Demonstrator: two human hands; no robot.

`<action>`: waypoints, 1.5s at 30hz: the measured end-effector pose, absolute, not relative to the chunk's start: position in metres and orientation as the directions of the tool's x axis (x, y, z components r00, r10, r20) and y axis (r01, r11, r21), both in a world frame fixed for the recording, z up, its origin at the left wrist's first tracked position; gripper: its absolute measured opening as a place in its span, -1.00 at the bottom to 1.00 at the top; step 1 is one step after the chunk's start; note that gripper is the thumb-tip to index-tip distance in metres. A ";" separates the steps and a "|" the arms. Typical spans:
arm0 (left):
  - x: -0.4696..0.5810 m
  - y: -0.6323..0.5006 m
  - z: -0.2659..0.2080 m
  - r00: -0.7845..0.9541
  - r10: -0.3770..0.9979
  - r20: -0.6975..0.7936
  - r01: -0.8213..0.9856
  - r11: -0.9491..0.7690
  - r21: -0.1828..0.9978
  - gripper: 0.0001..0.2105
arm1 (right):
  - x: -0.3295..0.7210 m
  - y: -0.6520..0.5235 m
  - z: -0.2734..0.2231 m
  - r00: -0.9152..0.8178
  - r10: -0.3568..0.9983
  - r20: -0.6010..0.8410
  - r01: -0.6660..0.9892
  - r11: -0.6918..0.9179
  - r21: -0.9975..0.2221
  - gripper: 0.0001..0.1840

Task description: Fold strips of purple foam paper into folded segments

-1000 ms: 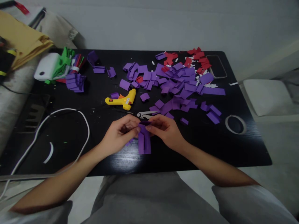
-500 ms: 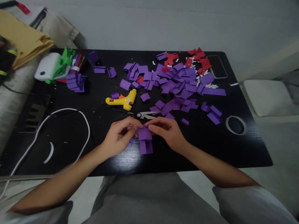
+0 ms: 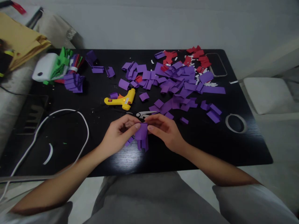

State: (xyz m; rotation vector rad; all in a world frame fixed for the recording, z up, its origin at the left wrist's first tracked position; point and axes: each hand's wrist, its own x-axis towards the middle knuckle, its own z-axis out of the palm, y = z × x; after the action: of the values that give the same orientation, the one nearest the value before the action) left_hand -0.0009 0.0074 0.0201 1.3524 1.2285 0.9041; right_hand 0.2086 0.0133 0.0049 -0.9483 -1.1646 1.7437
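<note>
Between my hands, near the front of the black table (image 3: 177, 155), is a folded purple paper piece (image 3: 141, 133) with flaps hanging down. My left hand (image 3: 120, 132) pinches its upper left corner, thumb in front. My right hand (image 3: 164, 130) grips its upper right edge between thumb and fingers. Small purple scraps (image 3: 129, 141) lie beside my left fingers. Just beyond my fingertips rest scissors (image 3: 146, 114), partly hidden by my hands. Farther off, a yellow glue gun (image 3: 121, 100) lies on its side.
Folded purple papers (image 3: 175, 77) are heaped behind, with red pieces (image 3: 198, 56) and white strips around them. A white cable (image 3: 87, 124) loops at left. A tape ring (image 3: 235, 123) and a phone-shaped frame (image 3: 217, 64) lie at right. A green paper bundle (image 3: 62, 65) sits by a white box (image 3: 45, 67).
The purple piece has turned and shifted slightly left, its hanging flaps now narrower in view. My left thumb has moved up onto its top corner. The whole view has shifted a little.
</note>
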 end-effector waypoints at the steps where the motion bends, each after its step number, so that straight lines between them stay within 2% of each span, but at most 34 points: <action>1: -0.001 0.009 0.021 0.179 0.974 -0.140 0.155 0.113 0.982 -0.79 | 0.209 0.014 0.005 -0.407 0.903 -0.134 -0.237 -0.246 -0.940 -0.69; 5: -0.004 0.012 0.021 0.183 0.959 -0.214 0.099 0.199 0.975 -0.76 | 0.208 0.015 0.000 -0.451 0.885 -0.116 -0.274 -0.261 -0.926 -0.57; 10: -0.004 0.011 0.019 0.229 0.942 -0.247 0.106 0.228 0.968 -0.76 | 0.203 0.015 -0.005 -0.395 0.909 -0.131 -0.260 -0.248 -0.933 -0.65; 15: 0.000 0.008 0.021 0.219 0.958 -0.183 0.157 0.151 0.976 -0.78 | 0.202 0.013 -0.002 -0.370 0.924 -0.091 -0.235 -0.188 -0.954 -0.76; 19: 0.002 0.005 0.021 0.203 0.971 -0.126 0.188 0.087 0.978 -0.80 | 0.203 0.013 -0.002 -0.332 0.940 -0.078 -0.217 -0.157 -0.964 -0.78; 29: 0.000 0.004 0.020 0.186 0.978 -0.095 0.196 0.058 0.979 -0.80 | 0.206 0.013 0.006 -0.355 0.917 -0.184 -0.215 -0.271 -0.938 -0.72; 35: 0.000 0.002 0.019 0.210 0.977 -0.046 0.251 -0.009 0.968 -0.83 | 0.205 0.015 0.005 -0.329 0.931 -0.157 -0.117 -0.205 -0.972 -0.77; 45: 0.001 0.002 0.020 0.213 0.976 -0.036 0.262 -0.021 0.965 -0.86 | 0.204 0.013 0.001 -0.286 0.954 -0.089 -0.079 -0.116 -0.990 -0.80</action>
State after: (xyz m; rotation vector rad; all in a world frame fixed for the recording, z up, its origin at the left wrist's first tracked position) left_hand 0.0006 0.0021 0.0196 1.4896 1.2344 0.9023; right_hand 0.2041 0.0134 0.0011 -1.0644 -1.2910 1.5402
